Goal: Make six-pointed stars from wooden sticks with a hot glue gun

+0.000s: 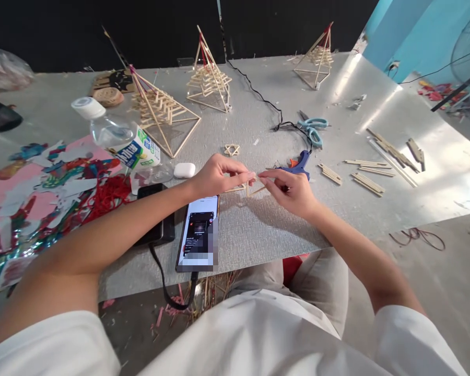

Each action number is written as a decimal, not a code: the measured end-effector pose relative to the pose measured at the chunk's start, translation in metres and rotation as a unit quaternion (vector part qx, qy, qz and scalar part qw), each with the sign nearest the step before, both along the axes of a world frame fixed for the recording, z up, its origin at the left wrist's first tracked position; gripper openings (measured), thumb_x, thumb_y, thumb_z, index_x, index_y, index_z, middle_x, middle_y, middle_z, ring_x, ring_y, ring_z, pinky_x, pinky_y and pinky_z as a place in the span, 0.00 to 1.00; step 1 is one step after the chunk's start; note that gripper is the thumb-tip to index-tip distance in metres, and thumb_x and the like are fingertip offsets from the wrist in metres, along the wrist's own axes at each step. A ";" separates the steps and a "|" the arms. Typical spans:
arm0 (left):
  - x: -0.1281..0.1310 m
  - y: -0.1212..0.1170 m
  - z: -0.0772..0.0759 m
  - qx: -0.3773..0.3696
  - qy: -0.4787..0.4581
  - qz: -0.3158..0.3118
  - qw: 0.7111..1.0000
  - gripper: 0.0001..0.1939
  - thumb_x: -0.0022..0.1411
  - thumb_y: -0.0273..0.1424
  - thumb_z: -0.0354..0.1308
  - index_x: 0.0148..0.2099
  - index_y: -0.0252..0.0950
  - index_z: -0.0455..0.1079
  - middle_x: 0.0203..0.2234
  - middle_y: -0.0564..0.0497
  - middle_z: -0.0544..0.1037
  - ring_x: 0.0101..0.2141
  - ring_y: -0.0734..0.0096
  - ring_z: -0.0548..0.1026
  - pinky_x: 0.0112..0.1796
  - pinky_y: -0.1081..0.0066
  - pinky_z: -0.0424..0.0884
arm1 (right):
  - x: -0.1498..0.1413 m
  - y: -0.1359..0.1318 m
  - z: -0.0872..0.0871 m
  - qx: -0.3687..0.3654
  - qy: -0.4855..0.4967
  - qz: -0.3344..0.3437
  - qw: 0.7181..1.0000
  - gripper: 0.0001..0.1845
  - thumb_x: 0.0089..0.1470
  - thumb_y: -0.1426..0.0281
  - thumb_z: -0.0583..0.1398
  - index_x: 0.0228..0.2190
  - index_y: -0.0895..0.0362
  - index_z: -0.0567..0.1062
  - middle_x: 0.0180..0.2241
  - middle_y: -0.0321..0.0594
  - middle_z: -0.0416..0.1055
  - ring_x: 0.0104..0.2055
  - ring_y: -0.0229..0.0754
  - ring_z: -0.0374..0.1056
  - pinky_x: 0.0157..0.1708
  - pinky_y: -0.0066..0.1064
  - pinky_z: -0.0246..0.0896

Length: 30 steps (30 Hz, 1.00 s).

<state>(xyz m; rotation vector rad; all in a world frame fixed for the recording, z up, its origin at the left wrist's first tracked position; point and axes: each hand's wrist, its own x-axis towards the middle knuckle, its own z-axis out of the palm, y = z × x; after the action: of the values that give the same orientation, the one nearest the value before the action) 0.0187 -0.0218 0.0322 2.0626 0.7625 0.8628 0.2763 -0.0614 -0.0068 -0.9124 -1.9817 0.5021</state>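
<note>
My left hand (219,176) and my right hand (292,190) meet over the table, thumb and fingers of each pinched together. Their fingertips nearly touch around a small pale bit too fine to name. Just beneath them show thin wooden sticks (259,190) set at angles, partly covered by the fingers; whether they are held or lie on the table I cannot tell. Behind my right hand lies a blue glue gun (300,166), partly hidden by it. A small star of sticks (232,150) rests beyond my left hand. A phone (198,235) lies under my left forearm.
Stick pyramids (168,112) stand toward the back. Left are a clear bottle (115,136), a white earbud case (184,169), red string (109,196) and a black power bank (156,224). Scissors (313,128), a black cord (254,91) and loose sticks (368,184) lie right.
</note>
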 end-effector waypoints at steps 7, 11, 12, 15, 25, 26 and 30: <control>0.006 -0.002 -0.008 0.020 -0.003 -0.005 1.000 0.16 0.74 0.39 0.66 0.35 0.40 0.87 0.33 0.48 0.89 0.33 0.70 0.84 0.35 0.71 0.75 | -0.001 0.003 -0.003 0.000 -0.013 0.006 1.000 0.25 0.79 0.52 0.59 0.44 0.57 0.88 0.22 0.32 0.71 0.20 0.31 0.51 0.25 0.29 0.50; 0.009 -0.004 -0.008 0.033 0.001 0.006 0.999 0.16 0.74 0.40 0.66 0.36 0.39 0.88 0.33 0.47 0.89 0.32 0.69 0.84 0.35 0.69 0.75 | 0.001 0.005 -0.002 -0.022 -0.019 0.005 1.000 0.27 0.79 0.49 0.58 0.44 0.58 0.86 0.23 0.32 0.71 0.21 0.31 0.51 0.25 0.29 0.49; 0.010 -0.004 -0.006 0.040 0.002 0.006 0.999 0.16 0.74 0.40 0.66 0.36 0.39 0.88 0.33 0.47 0.89 0.33 0.68 0.85 0.36 0.69 0.76 | 0.001 0.006 -0.001 -0.025 -0.011 0.004 1.000 0.28 0.79 0.48 0.58 0.44 0.58 0.85 0.21 0.31 0.69 0.21 0.32 0.50 0.25 0.29 0.49; 0.016 -0.003 0.003 0.067 -0.002 0.005 0.998 0.16 0.74 0.40 0.65 0.35 0.40 0.87 0.33 0.49 0.89 0.34 0.68 0.85 0.39 0.68 0.78 | 0.003 0.007 0.004 -0.038 0.019 -0.002 0.999 0.30 0.78 0.45 0.57 0.44 0.58 0.83 0.18 0.26 0.60 0.20 0.32 0.48 0.25 0.29 0.49; 0.042 -0.003 0.015 0.083 -0.073 0.066 0.992 0.15 0.73 0.39 0.66 0.34 0.40 0.87 0.29 0.49 0.87 0.28 0.72 0.80 0.31 0.71 0.74 | 0.027 0.018 0.018 -0.033 0.102 -0.070 0.992 0.35 0.73 0.37 0.60 0.42 0.56 0.84 0.19 0.26 0.55 0.21 0.34 0.46 0.23 0.31 0.46; 0.042 -0.002 0.014 0.075 -0.079 0.071 0.992 0.15 0.73 0.39 0.67 0.34 0.40 0.87 0.29 0.49 0.87 0.27 0.72 0.80 0.31 0.72 0.75 | 0.029 0.019 0.018 -0.023 0.084 -0.056 0.995 0.34 0.73 0.38 0.60 0.42 0.56 0.85 0.18 0.26 0.55 0.21 0.34 0.47 0.23 0.30 0.47; 0.038 0.000 0.007 0.066 -0.077 0.076 0.992 0.15 0.72 0.40 0.67 0.34 0.40 0.87 0.29 0.49 0.87 0.27 0.72 0.80 0.32 0.72 0.75 | 0.033 0.022 0.013 0.026 0.030 -0.034 0.999 0.32 0.77 0.43 0.59 0.44 0.57 0.88 0.18 0.28 0.61 0.21 0.33 0.50 0.25 0.30 0.51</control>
<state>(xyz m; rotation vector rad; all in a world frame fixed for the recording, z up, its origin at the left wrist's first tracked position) 0.0568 -0.0220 0.0396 2.0427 0.8044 1.1728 0.3089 -0.0391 0.0067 -0.9185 -1.8952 0.4336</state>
